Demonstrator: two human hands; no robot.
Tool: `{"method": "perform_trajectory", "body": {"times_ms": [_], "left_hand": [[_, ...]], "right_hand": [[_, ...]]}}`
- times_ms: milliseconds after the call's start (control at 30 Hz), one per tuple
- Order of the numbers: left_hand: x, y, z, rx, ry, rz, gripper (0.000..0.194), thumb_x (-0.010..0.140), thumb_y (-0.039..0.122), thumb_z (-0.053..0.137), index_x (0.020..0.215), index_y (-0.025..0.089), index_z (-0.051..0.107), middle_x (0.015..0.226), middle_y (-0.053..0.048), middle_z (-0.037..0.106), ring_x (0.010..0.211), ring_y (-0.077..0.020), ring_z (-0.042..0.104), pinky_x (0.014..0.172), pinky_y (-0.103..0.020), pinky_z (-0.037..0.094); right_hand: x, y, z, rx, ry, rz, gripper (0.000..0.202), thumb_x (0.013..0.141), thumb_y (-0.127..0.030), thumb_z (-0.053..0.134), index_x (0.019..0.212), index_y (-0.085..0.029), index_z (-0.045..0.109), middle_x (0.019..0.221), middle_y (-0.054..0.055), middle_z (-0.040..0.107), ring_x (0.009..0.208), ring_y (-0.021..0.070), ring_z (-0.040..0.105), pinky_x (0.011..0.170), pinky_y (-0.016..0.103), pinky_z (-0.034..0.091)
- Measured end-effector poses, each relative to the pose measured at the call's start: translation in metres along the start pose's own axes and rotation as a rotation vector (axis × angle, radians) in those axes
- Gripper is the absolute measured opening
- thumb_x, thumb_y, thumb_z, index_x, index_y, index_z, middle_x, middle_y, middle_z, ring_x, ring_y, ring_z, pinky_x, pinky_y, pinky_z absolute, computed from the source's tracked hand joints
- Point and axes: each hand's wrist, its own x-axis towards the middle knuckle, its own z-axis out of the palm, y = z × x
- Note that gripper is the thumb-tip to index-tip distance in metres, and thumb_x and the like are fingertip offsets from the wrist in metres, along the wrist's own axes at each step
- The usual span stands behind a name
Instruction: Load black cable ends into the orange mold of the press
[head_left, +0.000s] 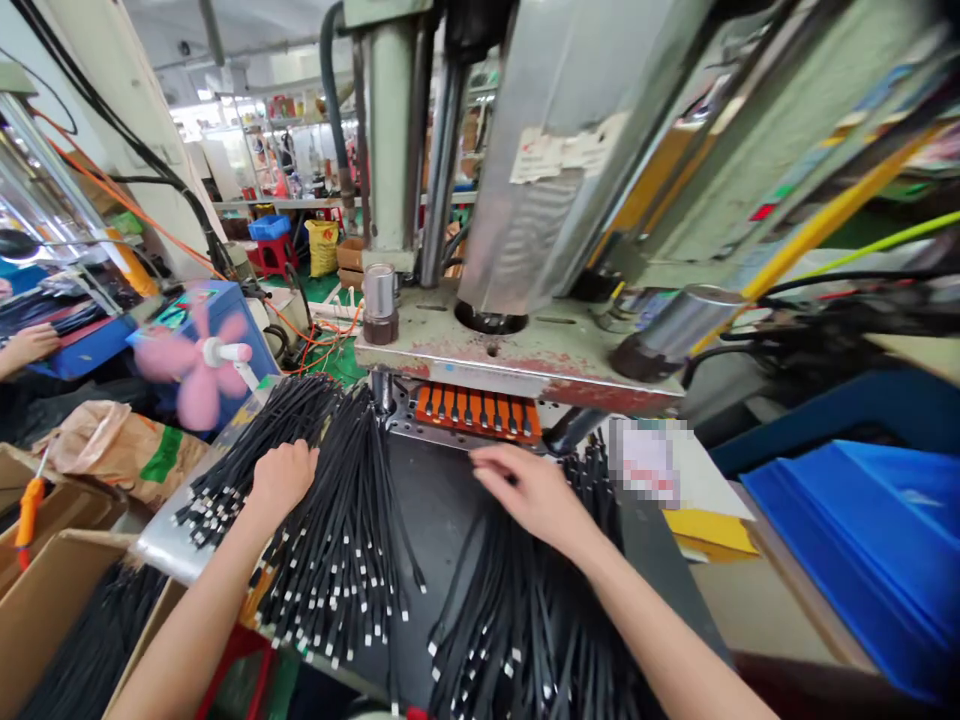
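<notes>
My left hand (pixel 286 476) is over the left bundle of black cables (pixel 341 530), its fingers curled closed; whatever they may hold is hidden. My right hand (pixel 529 492) reaches above the right bundle of black cables (pixel 525 610), fingers stretched forward and thumb a little apart, with nothing visible in it. Just beyond the right fingertips, an orange mold insert (pixel 480 412) sits under the press plate (pixel 517 372), with several black cable ends lying side by side in it. Small pale metal plugs tip the cables facing me.
A pink fan (pixel 202 352) spins at left beside open cardboard boxes (pixel 75 590). Steel guide posts (pixel 381 300) flank the press. Blue plastic sheets (pixel 862 550) and paper (pixel 694 470) lie at right. A co-worker's hand (pixel 30 345) shows at far left.
</notes>
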Motion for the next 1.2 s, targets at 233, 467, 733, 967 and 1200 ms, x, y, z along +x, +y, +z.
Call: {"method": "perform_trajectory", "body": {"times_ms": [233, 467, 733, 967, 1200], "left_hand": [[0.025, -0.002, 0.009, 0.026, -0.078, 0.017, 0.042, 0.093, 0.037, 0.031, 0.100, 0.008, 0.060, 0.084, -0.020, 0.067, 0.081, -0.0335, 0.068, 0.069, -0.040, 0.050], [0.022, -0.002, 0.015, 0.061, -0.042, 0.024, 0.045, 0.093, 0.038, 0.028, 0.094, 0.006, 0.059, 0.079, -0.021, 0.066, 0.080, -0.0358, 0.068, 0.069, -0.042, 0.050], [0.027, -0.002, 0.009, -0.321, -0.002, 0.085, 0.037, 0.091, 0.034, 0.026, 0.098, 0.012, 0.054, 0.077, -0.014, 0.065, 0.077, -0.0294, 0.066, 0.073, -0.041, 0.048], [0.002, 0.037, -0.046, -1.194, -0.185, 0.500, 0.033, 0.087, 0.034, 0.046, 0.115, 0.017, 0.053, 0.088, -0.003, 0.060, 0.081, -0.0140, 0.056, 0.078, -0.027, 0.046], [-0.013, 0.096, -0.102, -1.449, -0.277, 0.674, 0.017, 0.091, 0.032, 0.045, 0.091, 0.016, 0.052, 0.075, 0.001, 0.052, 0.054, -0.0053, 0.040, 0.053, -0.019, 0.036]], "right_hand": [[0.079, -0.026, 0.013, 0.113, 0.052, -0.101, 0.022, 0.088, -0.015, 0.051, 0.108, -0.016, 0.061, 0.100, 0.007, 0.067, 0.087, 0.0150, 0.062, 0.078, 0.027, 0.047], [0.008, -0.005, -0.010, -0.301, -0.296, -0.189, 0.019, 0.086, -0.011, 0.052, 0.100, -0.017, 0.064, 0.097, 0.006, 0.064, 0.085, 0.0155, 0.060, 0.076, 0.027, 0.042], [-0.047, -0.013, -0.008, -0.714, -0.426, -0.295, 0.016, 0.092, -0.015, 0.045, 0.085, -0.015, 0.060, 0.082, 0.006, 0.059, 0.078, 0.0182, 0.054, 0.073, 0.032, 0.037], [-0.073, -0.019, -0.018, -0.545, -0.068, -0.208, 0.022, 0.091, -0.010, 0.043, 0.099, -0.018, 0.062, 0.080, 0.005, 0.062, 0.069, 0.0165, 0.058, 0.068, 0.031, 0.045], [-0.067, -0.069, -0.017, -0.041, 0.396, -0.326, 0.014, 0.089, -0.016, 0.055, 0.102, -0.021, 0.058, 0.083, 0.001, 0.069, 0.074, 0.0117, 0.066, 0.068, 0.021, 0.052]]}}
